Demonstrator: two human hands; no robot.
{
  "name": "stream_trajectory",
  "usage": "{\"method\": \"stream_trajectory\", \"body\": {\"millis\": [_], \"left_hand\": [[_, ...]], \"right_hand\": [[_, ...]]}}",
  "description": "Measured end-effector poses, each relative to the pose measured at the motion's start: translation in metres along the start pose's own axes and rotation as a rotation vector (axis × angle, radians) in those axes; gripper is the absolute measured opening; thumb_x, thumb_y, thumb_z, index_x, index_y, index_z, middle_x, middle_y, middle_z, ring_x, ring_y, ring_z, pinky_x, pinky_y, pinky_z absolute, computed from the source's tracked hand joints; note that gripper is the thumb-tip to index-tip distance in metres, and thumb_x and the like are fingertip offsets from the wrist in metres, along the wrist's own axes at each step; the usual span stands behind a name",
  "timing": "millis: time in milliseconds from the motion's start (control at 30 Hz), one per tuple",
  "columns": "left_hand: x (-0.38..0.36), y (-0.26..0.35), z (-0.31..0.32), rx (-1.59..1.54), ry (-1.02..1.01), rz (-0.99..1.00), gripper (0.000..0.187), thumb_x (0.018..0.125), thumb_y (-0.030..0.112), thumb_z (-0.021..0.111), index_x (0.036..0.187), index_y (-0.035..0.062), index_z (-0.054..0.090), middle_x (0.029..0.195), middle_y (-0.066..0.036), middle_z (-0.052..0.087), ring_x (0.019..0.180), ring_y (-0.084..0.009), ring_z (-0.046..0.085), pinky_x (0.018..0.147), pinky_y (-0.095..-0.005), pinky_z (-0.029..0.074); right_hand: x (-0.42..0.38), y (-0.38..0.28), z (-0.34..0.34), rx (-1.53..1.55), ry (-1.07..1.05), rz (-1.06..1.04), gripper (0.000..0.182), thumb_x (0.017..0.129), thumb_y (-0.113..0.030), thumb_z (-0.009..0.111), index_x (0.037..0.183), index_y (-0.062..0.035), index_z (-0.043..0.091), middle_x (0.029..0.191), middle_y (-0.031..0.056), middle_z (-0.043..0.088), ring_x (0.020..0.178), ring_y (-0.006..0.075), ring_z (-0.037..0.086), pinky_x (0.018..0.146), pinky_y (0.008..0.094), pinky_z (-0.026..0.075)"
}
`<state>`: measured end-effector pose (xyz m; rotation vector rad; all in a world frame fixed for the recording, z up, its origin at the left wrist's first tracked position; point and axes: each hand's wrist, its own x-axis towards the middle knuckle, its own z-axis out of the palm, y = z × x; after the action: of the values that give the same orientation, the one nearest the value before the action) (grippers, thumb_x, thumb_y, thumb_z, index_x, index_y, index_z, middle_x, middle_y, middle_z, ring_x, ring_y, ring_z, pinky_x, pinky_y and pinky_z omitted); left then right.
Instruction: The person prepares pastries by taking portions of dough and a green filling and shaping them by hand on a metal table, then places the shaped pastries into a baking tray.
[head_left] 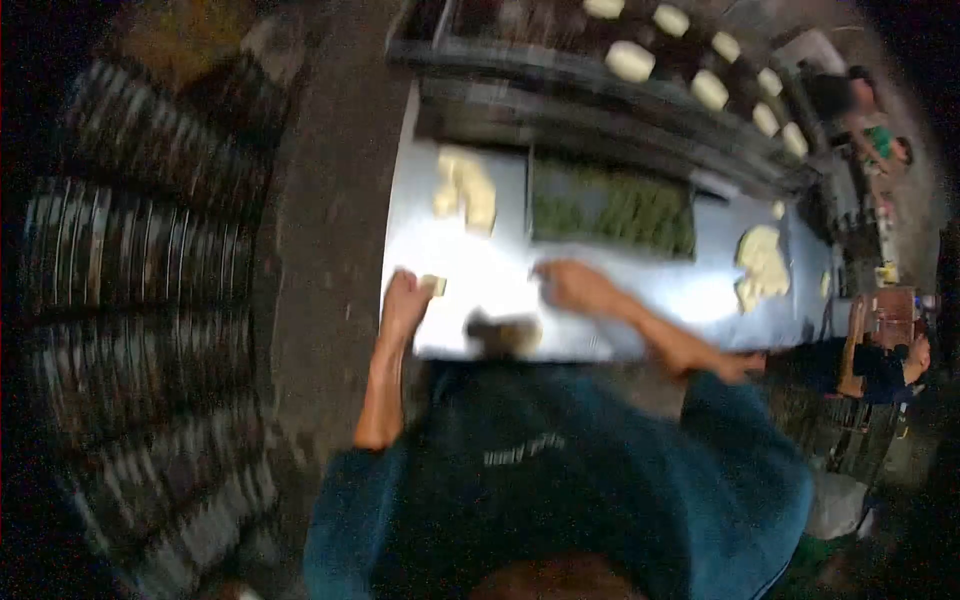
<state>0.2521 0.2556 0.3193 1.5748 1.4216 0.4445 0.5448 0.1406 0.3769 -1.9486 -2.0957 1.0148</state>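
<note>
Bright metal worktop point(620, 290), glare at its middle; frame blurred by motion. Landmark: shallow tray point(548, 232), set at the worktop's far side.

Nearest, at the near edge, left of the tray and nearer the wearer: a dark-and-pale object point(505, 335), too blurred to identify.

Left hand point(404, 296), left of the tray and nearer the wearer: fingers closed on a small pale dough piece point(435, 285), over the worktop's left part.

Right hand point(575, 287), just on the near side of the tray: fingers curled; cannot tell whether they grasp anything.

Tray contents: green filling point(610, 208), lumpy, covering most of the visible base, with greyer areas toward the left.

Left of the tray: pale dough strips point(480, 200), laid in a bent shape. Right of the tray, well apart: a dough heap point(763, 262), irregular.

Beyond the tray: a dark large pan point(560, 38) bearing spaced, rounded pale pieces point(630, 62). Far right of the tray: people point(880, 145), indistinct.
</note>
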Motion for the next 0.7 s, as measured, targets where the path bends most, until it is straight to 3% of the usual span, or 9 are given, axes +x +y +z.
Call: {"method": "stream_trajectory", "body": {"millis": [67, 167, 267, 333, 400, 533, 600, 667, 700], "left_hand": [[-0.017, -0.013, -0.006, -0.206, 0.161, 0.097, 0.025, 0.077, 0.015, 0.065, 0.093, -0.0033, 0.057, 0.076, -0.004, 0.055, 0.068, -0.0150, 0.050, 0.063, -0.0268, 0.043], [-0.035, -0.015, -0.020, -0.325, 0.180, -0.070, 0.028, 0.081, 0.012, 0.063, 0.106, -0.0015, 0.058, 0.086, -0.007, 0.058, 0.075, -0.0144, 0.054, 0.065, -0.0263, 0.045], [-0.074, -0.021, -0.027, -0.731, 0.161, -0.253, 0.029, 0.084, 0.009, 0.059, 0.111, -0.0001, 0.057, 0.096, -0.008, 0.060, 0.084, -0.0145, 0.057, 0.068, -0.0274, 0.048], [-0.079, -0.024, -0.026, -0.789, 0.176, -0.235, 0.025, 0.086, 0.006, 0.057, 0.110, 0.0013, 0.058, 0.099, -0.007, 0.060, 0.086, -0.0152, 0.059, 0.070, -0.0273, 0.049], [-0.080, -0.031, -0.022, -0.845, 0.132, -0.190, 0.025, 0.087, 0.007, 0.055, 0.112, 0.0013, 0.055, 0.098, -0.008, 0.060, 0.086, -0.0177, 0.060, 0.072, -0.0290, 0.052], [-0.073, -0.019, -0.017, -0.890, 0.030, -0.164, 0.033, 0.087, 0.011, 0.059, 0.119, 0.0056, 0.051, 0.098, -0.009, 0.061, 0.078, -0.0164, 0.063, 0.055, -0.0270, 0.053], [-0.067, -0.010, -0.020, -0.925, -0.014, -0.137, 0.032, 0.087, 0.010, 0.061, 0.116, 0.0013, 0.052, 0.097, -0.010, 0.061, 0.083, -0.0151, 0.062, 0.063, -0.0255, 0.054], [-0.062, -0.005, -0.022, -0.849, -0.027, -0.212, 0.026, 0.085, 0.008, 0.063, 0.110, 0.0008, 0.057, 0.091, -0.010, 0.063, 0.080, -0.0151, 0.062, 0.065, -0.0264, 0.054], [-0.059, -0.001, -0.020, -0.855, -0.007, -0.133, 0.021, 0.084, 0.008, 0.065, 0.103, 0.0006, 0.062, 0.087, -0.008, 0.064, 0.078, -0.0135, 0.061, 0.068, -0.0265, 0.052]], "right_hand": [[0.016, 0.002, -0.023, 0.030, -0.016, 0.065, 0.032, 0.082, -0.017, 0.055, 0.110, -0.0040, 0.061, 0.104, 0.0151, 0.065, 0.089, 0.0277, 0.064, 0.080, 0.0364, 0.051], [0.023, 0.005, -0.020, 0.113, -0.034, 0.079, 0.030, 0.086, -0.020, 0.055, 0.110, -0.0028, 0.060, 0.098, 0.0157, 0.066, 0.087, 0.0299, 0.064, 0.078, 0.0374, 0.051], [0.010, -0.006, 0.023, 0.134, -0.159, -0.046, 0.035, 0.089, -0.029, 0.052, 0.111, -0.0028, 0.059, 0.097, 0.0196, 0.065, 0.089, 0.0326, 0.063, 0.078, 0.0405, 0.050], [0.002, -0.025, 0.043, -0.018, -0.372, 0.227, 0.044, 0.079, -0.033, 0.063, 0.107, -0.0001, 0.058, 0.100, 0.0205, 0.062, 0.090, 0.0369, 0.060, 0.076, 0.0427, 0.049], [-0.012, -0.025, 0.073, 0.005, -0.029, 0.175, 0.046, 0.080, -0.046, 0.061, 0.085, -0.0001, 0.065, 0.083, 0.0216, 0.063, 0.079, 0.0377, 0.061, 0.072, 0.0468, 0.049], [-0.016, -0.046, 0.022, 0.310, -0.227, 0.189, 0.035, 0.083, -0.031, 0.064, 0.096, 0.0010, 0.062, 0.095, 0.0235, 0.061, 0.093, 0.0337, 0.060, 0.082, 0.0412, 0.047], [-0.005, -0.023, 0.001, 0.672, -0.108, 0.119, 0.037, 0.081, -0.029, 0.066, 0.103, -0.0004, 0.058, 0.094, 0.0186, 0.062, 0.090, 0.0270, 0.060, 0.078, 0.0372, 0.048], [0.008, -0.046, -0.090, 0.677, 0.142, 0.044, 0.042, 0.079, -0.028, 0.069, 0.109, -0.0018, 0.056, 0.089, 0.0086, 0.060, 0.078, 0.0155, 0.054, 0.069, 0.0299, 0.047], [0.012, -0.063, -0.142, 0.423, 0.310, -0.020, 0.049, 0.078, -0.029, 0.070, 0.117, -0.0028, 0.055, 0.085, 0.0053, 0.060, 0.073, 0.0137, 0.052, 0.067, 0.0296, 0.047]]}}
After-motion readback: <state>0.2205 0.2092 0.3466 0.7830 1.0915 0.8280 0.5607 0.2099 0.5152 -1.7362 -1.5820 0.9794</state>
